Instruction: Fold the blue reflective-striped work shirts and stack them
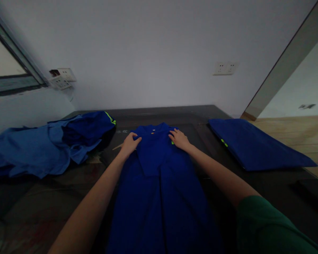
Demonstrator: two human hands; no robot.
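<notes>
A dark blue work garment with a collar lies face-up in front of me, its long lower part running toward my body. A small label shows inside the collar, and a flap of cloth is folded over its upper middle. At the garment's left shoulder, my left hand has thumb and curled fingers around the cloth edge. My right hand rests on the right shoulder with its fingers spread on the fabric, beside a small yellow-green strip.
Crumpled blue garments, lighter and darker, are heaped at the left. A flat-folded blue garment with yellow-green marks lies at the right. The dark table meets a white wall with sockets. A thin light-coloured strip lies near my left hand.
</notes>
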